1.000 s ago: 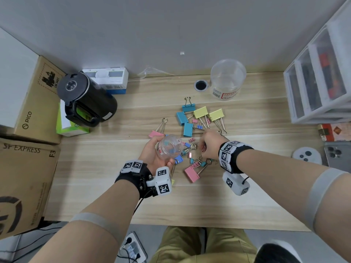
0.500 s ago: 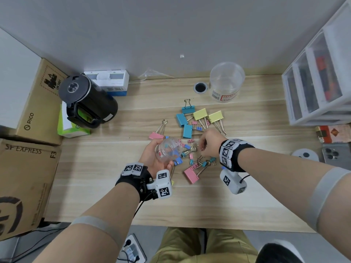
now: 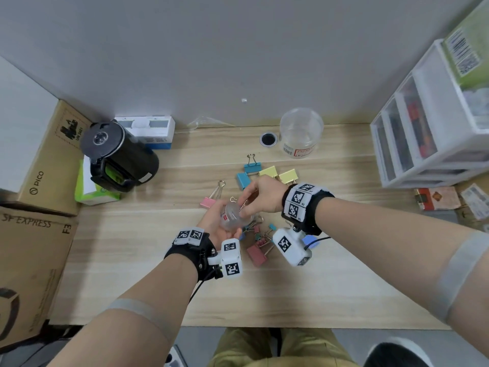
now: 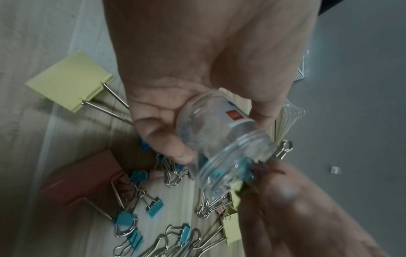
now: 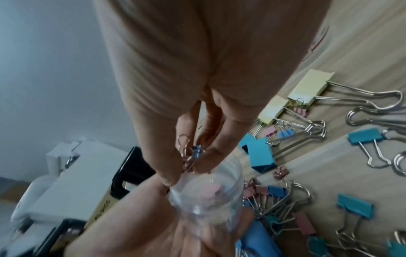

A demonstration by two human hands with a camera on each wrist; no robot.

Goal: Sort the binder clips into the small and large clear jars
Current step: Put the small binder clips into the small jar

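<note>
A: Right hand (image 3: pixel 260 197) grip?
B: Closed pinch. Thumb and fingertips (image 5: pixel 205 159) hold a few small binder clips (image 5: pixel 193 153) by their wire loops, right at the mouth of the small clear jar (image 3: pixel 234 217). At least one blue, one pinkish; exact count unclear.

A: Left hand (image 3: pixel 215 226)?
B: Fingers and thumb wrapped round the small clear jar's body, jar raised off the surface (image 3: pixel 344 282) and tilted, mouth toward the right hand. Left wrist view shows a white label with a red square on it. Some small clips already inside, pink and blue seen through the wall.

A: Loose clips?
B: Scattered on the surface under and around both hands. Far side: two large yellow clips (image 3: pixel 277 174) side by side, two large blue clips (image 3: pixel 247 174) left of them. A large pink clip (image 3: pixel 211 198) sits alone to the left. Near side: another large pink clip (image 3: pixel 256 255), with small teal, pink and blue ones clustered between it and the hands.

A: Other jar?
B: Large clear jar (image 3: pixel 301 132) upright at the back of the surface by the wall, well apart from the hands. Looks empty, hard to be sure. Small black ring (image 3: pixel 268 139) just left of it.

A: Surroundings?
B: Black kettle (image 3: pixel 119 152) back left on a green box, cardboard boxes (image 3: pixel 34 234) further left, white drawer unit (image 3: pixel 428 133) on the right.
</note>
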